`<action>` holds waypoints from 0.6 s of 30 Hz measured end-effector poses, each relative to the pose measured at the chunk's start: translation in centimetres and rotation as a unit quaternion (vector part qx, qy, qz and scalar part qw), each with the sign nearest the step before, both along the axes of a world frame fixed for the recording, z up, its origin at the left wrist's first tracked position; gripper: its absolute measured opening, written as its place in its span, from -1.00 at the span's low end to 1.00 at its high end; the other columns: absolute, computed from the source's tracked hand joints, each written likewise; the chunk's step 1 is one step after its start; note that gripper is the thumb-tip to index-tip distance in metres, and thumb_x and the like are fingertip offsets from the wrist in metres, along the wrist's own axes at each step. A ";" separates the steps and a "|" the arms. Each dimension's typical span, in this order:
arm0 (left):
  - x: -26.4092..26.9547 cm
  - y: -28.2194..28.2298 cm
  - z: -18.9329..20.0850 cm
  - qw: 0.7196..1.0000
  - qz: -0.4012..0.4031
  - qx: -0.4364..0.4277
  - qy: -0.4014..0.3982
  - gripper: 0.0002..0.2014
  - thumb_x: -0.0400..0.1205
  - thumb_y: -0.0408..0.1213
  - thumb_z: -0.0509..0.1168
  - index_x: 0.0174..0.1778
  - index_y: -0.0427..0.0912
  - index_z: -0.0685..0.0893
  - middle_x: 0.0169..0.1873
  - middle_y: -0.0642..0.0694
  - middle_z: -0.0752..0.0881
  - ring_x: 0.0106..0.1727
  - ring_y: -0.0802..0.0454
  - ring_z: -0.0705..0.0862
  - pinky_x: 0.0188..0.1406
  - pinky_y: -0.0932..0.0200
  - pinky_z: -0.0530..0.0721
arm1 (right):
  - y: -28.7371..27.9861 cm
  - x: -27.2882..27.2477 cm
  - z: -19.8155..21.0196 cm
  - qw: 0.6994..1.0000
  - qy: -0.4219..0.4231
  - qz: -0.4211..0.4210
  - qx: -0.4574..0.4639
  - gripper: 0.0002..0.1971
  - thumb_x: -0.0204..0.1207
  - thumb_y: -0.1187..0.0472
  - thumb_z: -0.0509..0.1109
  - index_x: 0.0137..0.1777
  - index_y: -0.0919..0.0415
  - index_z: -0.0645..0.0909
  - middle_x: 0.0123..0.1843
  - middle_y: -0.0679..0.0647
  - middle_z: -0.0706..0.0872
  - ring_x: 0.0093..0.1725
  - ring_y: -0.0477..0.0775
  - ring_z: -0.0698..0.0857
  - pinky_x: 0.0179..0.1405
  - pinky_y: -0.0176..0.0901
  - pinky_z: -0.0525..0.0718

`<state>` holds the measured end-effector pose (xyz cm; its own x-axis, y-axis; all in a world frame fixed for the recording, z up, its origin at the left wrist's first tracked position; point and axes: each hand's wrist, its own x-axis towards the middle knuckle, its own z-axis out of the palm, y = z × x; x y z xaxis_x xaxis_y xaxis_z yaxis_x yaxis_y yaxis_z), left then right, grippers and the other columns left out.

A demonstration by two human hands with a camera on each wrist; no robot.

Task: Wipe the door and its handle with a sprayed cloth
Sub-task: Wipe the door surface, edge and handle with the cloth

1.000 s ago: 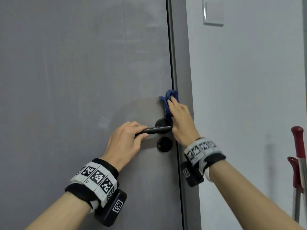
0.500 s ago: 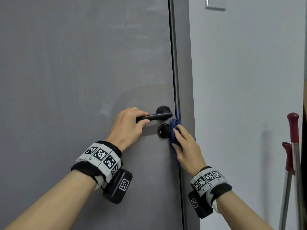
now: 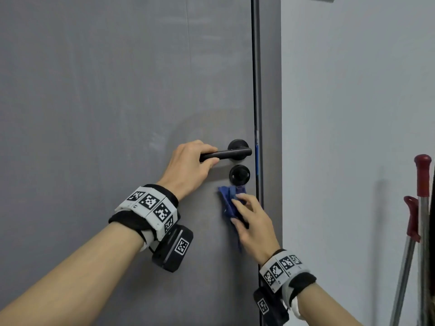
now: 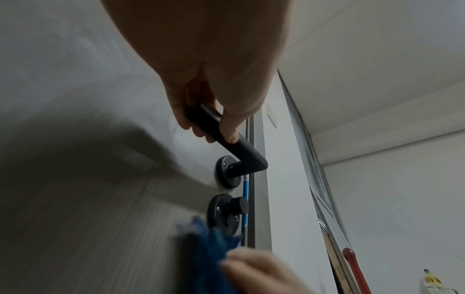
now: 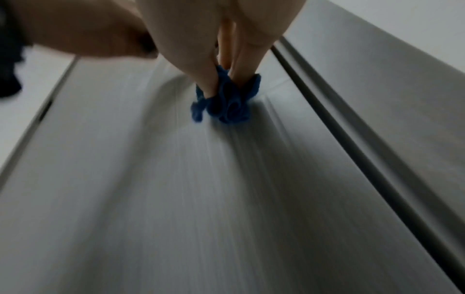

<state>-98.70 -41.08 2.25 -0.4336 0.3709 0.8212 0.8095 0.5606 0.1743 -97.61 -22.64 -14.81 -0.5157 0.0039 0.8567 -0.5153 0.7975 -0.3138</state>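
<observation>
Just below lock knob (image 3: 239, 175), my right hand (image 3: 253, 222) presses bunched cloth (image 3: 229, 202) on door (image 3: 94, 114): soft, light, bunches easily; left hand (image 3: 188, 164) clenched round rigid handle (image 3: 227, 154), beside cloth

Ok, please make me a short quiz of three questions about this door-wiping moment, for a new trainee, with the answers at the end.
1. True or false: the left hand grips the black lever handle.
2. Where is the blue cloth now? A) on the lever handle B) on the door face just below the round lock knob C) on the wall
3. Fill in: the right hand presses the cloth against the grey ____.

Key:
1. True; its fingers are wrapped round the lever.
2. B; the cloth sits on the door right under the knob, near the door's edge.
3. door.
</observation>
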 end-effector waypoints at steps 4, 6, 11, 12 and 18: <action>-0.9 -0.8 -0.8 1.000 -0.018 -0.005 -0.003 -0.66 0.68 -0.05 0.26 0.33 -0.03 0.70 0.10 0.03 0.71 0.16 0.02 0.61 0.21 0.04 0.55 | 3.5 1.6 3.8 0.987 0.100 0.019 -0.123 -0.52 0.57 0.38 0.45 0.50 0.23 0.56 0.51 -0.05 0.44 0.45 -0.08 0.56 0.31 0.16 0.71; -1.8 -1.8 -1.4 1.000 -0.009 0.016 -0.010 -0.52 0.69 0.07 0.11 0.45 -0.05 0.61 0.25 0.08 0.64 0.29 0.07 0.54 0.36 0.04 0.50 | 4.4 1.3 6.1 0.985 0.121 0.014 -0.125 -0.52 0.59 0.40 0.42 0.51 0.26 0.54 0.52 -0.01 0.44 0.46 -0.03 0.56 0.34 0.19 0.69; -3.1 -4.8 -3.0 0.996 0.065 0.032 0.048 -0.47 0.72 0.00 -0.01 0.56 -0.10 0.50 0.56 0.00 0.47 0.58 0.03 0.38 0.58 0.00 0.35 | 1.3 -0.5 7.9 0.989 0.108 -0.082 0.051 -0.65 0.61 0.39 0.31 0.38 0.30 0.59 0.50 0.11 0.53 0.37 0.16 0.57 0.30 0.00 0.65; -3.2 -5.2 -3.2 0.995 0.079 0.026 0.052 -0.47 0.73 -0.03 -0.03 0.60 -0.12 0.45 0.61 -0.02 0.42 0.64 0.03 0.33 0.63 -0.02 0.31 | 0.8 -0.8 7.8 0.984 0.114 -0.111 0.077 -0.65 0.58 0.41 0.31 0.36 0.30 0.60 0.46 0.12 0.57 0.29 0.19 0.58 0.20 -0.01 0.67; -3.5 -5.6 -3.9 0.993 0.110 -0.018 0.047 -0.44 0.73 -0.13 -0.08 0.70 -0.16 0.26 0.71 -0.04 0.24 0.74 0.09 0.12 0.73 0.02 0.09 | 1.0 -2.2 8.6 0.931 0.174 -0.209 0.244 -0.63 0.43 0.47 0.39 0.24 0.26 0.71 0.27 0.11 0.72 0.15 0.23 0.64 0.05 0.01 0.62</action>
<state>-102.18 -46.69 -1.63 -0.4304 0.3050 0.8496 0.6779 0.7306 0.0812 -99.84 -21.60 -6.25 -0.2483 -0.2917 0.9237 -0.1307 0.9549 0.2665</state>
